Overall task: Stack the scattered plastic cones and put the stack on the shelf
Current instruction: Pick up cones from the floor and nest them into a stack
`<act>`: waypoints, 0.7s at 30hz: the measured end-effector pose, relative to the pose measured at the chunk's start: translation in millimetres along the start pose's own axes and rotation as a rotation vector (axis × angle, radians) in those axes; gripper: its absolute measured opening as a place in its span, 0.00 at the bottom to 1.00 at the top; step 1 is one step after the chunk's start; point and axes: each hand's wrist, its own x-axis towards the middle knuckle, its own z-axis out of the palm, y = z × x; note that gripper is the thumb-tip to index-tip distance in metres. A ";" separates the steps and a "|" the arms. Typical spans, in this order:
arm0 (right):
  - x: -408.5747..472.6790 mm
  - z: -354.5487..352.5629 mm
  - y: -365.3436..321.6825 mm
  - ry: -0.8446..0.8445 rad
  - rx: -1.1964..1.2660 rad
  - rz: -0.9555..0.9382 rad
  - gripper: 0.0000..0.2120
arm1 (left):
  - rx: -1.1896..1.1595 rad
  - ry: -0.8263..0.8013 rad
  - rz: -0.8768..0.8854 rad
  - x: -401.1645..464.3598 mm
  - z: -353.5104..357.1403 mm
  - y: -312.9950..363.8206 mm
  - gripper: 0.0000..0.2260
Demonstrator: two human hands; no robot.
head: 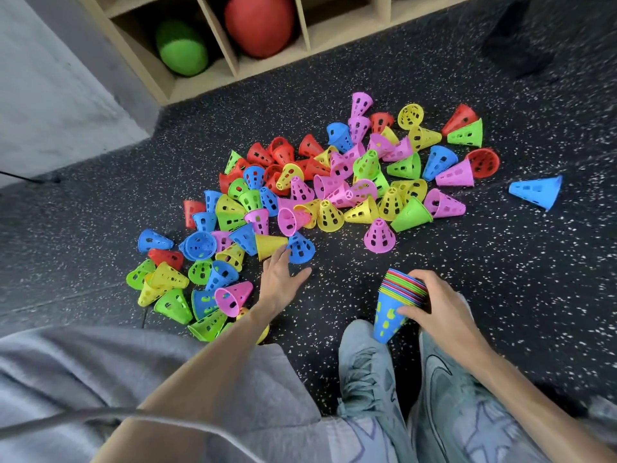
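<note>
Cones [334, 182] in red, blue, green, yellow and pink lie scattered over the speckled black floor [500, 262] across the middle of the frame. Along the top edge runs a wooden shelf [233, 66] with a red ball [258, 23] and a green ball [182, 48] in its compartments. Lower right, the right hand [440, 305] has its fingers curled round a stack [395, 302] of nested cones. Lower centre, the left hand [278, 279] reaches with fingers apart, touching a yellow cone [268, 244].
</note>
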 end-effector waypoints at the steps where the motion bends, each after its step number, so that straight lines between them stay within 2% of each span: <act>1: -0.3 0.0 -0.8 -0.001 0.000 0.002 0.28 | 0.022 0.022 0.030 -1.5 -0.7 0.5 0.34; 5: -1.9 -1.5 -4.5 -0.004 0.008 0.008 0.27 | 0.056 0.113 0.183 -11.9 -4.6 5.1 0.34; 10: -5.5 -4.3 -7.9 -0.002 0.008 -0.002 0.26 | -0.037 0.171 0.307 -27.4 -4.3 19.0 0.31; 15: -9.5 -4.9 -12.9 0.005 0.004 -0.022 0.25 | -0.166 0.169 0.321 -50.0 -2.6 38.7 0.24; 18: -8.4 -6.3 -10.5 0.071 0.071 -0.017 0.25 | -0.286 0.116 0.268 -63.8 0.5 43.3 0.28; 21: -9.1 -12.2 -12.6 0.194 0.277 0.044 0.23 | -0.391 0.039 0.193 -76.6 2.5 49.0 0.34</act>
